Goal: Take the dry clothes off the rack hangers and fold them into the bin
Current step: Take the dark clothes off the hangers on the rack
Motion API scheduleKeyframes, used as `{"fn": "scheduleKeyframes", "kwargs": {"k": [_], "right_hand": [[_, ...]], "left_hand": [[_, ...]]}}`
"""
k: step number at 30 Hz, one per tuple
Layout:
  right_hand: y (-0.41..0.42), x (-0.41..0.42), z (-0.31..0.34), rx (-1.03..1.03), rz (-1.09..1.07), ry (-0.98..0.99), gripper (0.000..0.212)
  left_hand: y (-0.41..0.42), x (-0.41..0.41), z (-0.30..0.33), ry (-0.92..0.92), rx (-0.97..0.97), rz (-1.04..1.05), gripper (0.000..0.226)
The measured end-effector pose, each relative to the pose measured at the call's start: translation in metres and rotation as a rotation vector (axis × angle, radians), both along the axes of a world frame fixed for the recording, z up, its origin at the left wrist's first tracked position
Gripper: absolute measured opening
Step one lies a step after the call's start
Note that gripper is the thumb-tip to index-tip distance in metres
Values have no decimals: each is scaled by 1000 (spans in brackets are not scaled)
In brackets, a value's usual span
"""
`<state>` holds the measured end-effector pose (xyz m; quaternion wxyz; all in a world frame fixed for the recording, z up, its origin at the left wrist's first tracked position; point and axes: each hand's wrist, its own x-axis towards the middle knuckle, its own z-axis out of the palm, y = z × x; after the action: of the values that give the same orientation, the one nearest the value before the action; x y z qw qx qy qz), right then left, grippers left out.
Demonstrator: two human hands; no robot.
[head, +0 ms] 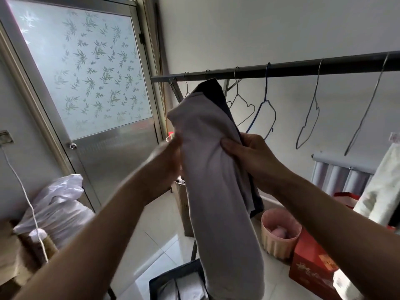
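Landmark: the pale folded garment [218,180], held up mid-frame, hanging long and doubled over, with a dark layer showing along its far edge and top.

Nearest: two bare forearms reach in from the bottom corners. Right hand [253,156] grips the garment's right edge, thumb across the front, fingers [249,138] wrapped behind the cloth. Left hand [171,156] is motion-blurred and pressed against the garment's left edge; whether its fingers are clamped on the cloth I cannot tell.

Directly below the garment: dark fabric bin [160,282] on the tiled floor, pale folded clothes lying inside. The garment's lower end hangs in front of the bin's right part and hides it.

Right of the garment, low: pink ribbed bucket [279,239] with something pink inside; red printed box [311,267] just beside it. Further right, a white garment [378,191] hangs at the frame edge.

Left of the garment, low: white plastic bag [58,204], stuffed, with a white cord [23,187] hanging in front.

Behind and above the garment: dark rack bar [303,67] carrying bare wire hangers [308,118], one blue. The garment's top blocks the leftmost hangers.

Far left: frosted glass door [86,68] with a bamboo-leaf pattern and a round knob.
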<state>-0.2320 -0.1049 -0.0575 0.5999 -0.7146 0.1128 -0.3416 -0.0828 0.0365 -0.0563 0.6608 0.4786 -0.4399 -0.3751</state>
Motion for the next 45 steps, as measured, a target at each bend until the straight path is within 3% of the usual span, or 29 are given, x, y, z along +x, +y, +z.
{"fn": "scheduleKeyframes", "kwargs": {"k": [3,6,8,10,12,14,18,22,25,30,33,36,38,40,43,45], "right_hand": [[-3,2,3,-7,-4,29,15],[-3,6,0,29,-11,75,20],[-2,10,-3,39,-22,118,29],[0,12,-11,23,7,183,57],[0,11,-24,48,76,244,102],[-1,8,-36,43,196,227,114],[5,11,-47,-174,259,334,97],[10,14,-52,-208,254,299,38],[10,10,-46,-260,233,247,19],[17,4,-31,-146,253,96,31],[25,8,-27,-76,202,38,36],[27,13,-23,-6,128,43,28],[24,14,-19,57,110,60,22],[22,15,-16,125,120,87,22],[18,19,-16,228,103,174,30],[15,17,-22,366,135,187,39]], "left_hand": [[7,-25,-40,-6,68,94,82],[7,-37,-51,-104,66,357,52],[9,-42,-51,-104,22,476,45],[13,-43,-52,-154,0,537,50],[19,-42,-52,-188,2,579,60],[21,-42,-48,-226,23,632,77],[29,-39,-45,-331,27,697,77],[39,-33,-43,-308,43,665,47],[48,-26,-34,-380,92,674,22],[58,-16,-18,-462,60,717,32],[55,-11,-19,-301,29,786,41],[56,-5,-34,-82,-16,661,93],[57,-8,-49,-38,31,477,108],[58,-16,-59,-36,94,358,86],[57,-22,-63,-12,169,385,36],[55,-22,-62,22,182,438,30]]}}
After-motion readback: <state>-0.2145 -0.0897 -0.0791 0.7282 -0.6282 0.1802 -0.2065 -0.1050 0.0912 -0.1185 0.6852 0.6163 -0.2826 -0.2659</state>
